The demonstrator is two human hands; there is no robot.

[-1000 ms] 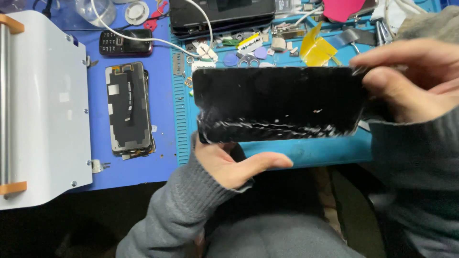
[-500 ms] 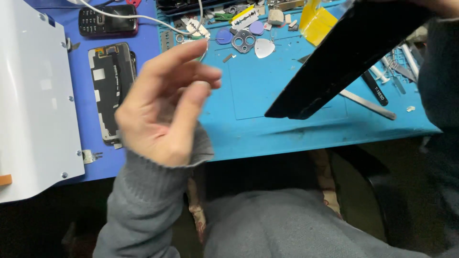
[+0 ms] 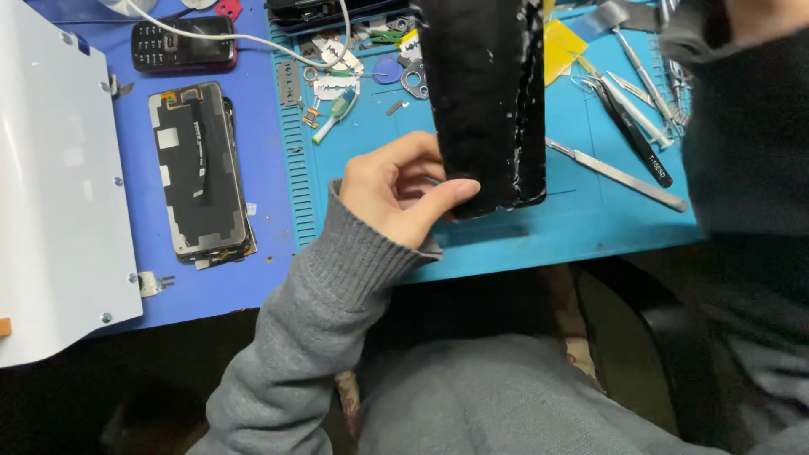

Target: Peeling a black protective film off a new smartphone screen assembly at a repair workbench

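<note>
A black phone screen panel [image 3: 489, 101] with cracked, whitish edges stands upright over the teal work mat [image 3: 539, 236]; its top runs out of the picture. My left hand [image 3: 400, 190], in a grey knit sleeve, pinches the panel's lower left corner between thumb and fingers. Only a sliver of my right hand [image 3: 763, 15] shows at the top right above a dark sleeve. Its fingers are out of view, so whether it holds the panel's top is unclear.
An opened phone body [image 3: 202, 173] lies on the blue mat by a white machine [image 3: 59, 168]. A black keypad phone [image 3: 181, 42] with a white cable sits at the back. Tweezers [image 3: 615, 173], a black-handled tool [image 3: 632, 135], a small brush [image 3: 333, 114] and a yellow sheet [image 3: 560, 46] lie on the teal mat.
The panel went from lying flat across both hands to tilted in the right hand alone, then upright. My left hand let go, rose open, and now pinches the lower corner.
</note>
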